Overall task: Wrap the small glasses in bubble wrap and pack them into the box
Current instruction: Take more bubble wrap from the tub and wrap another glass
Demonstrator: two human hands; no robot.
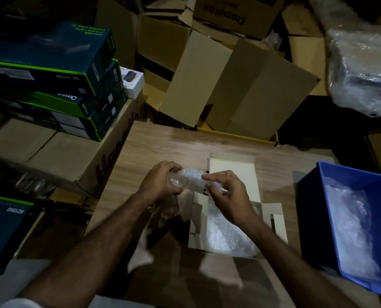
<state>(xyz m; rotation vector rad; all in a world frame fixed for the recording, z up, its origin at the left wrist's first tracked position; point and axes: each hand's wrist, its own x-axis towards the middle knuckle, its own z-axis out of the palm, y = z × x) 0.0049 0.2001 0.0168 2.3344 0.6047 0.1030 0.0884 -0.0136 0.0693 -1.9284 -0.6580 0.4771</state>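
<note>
The left hand (160, 181) grips a small clear glass (177, 181), its open mouth turned toward the camera, held above the tabletop (162, 141). The right hand (229, 196) pinches a piece of bubble wrap (195, 177) between thumb and fingers and holds it against the side of the glass. Just below and to the right lies the open white box (231, 172), its flaps spread, with more bubble wrap already sitting in its near part.

The step in hand looks like the start of the wrap. To do it well, the left hand should probably keep a steady hold on the glass while the right draws the sheet snugly round the wall, overlapping the edge and tucking the spare wrap into the mouth and under the base so no bare glass shows. Squeezing hard is risky: thin glass could crack, and a loose sheet would unroll once it goes in the box.

The tabletop is pale wood grain and the light is dim. A blue bin (314, 196) holding more clear wrap stands to the right. Behind are heaped brown cartons (229, 85), and on the left stacked dark retail boxes (51, 63) with green edges.
</note>
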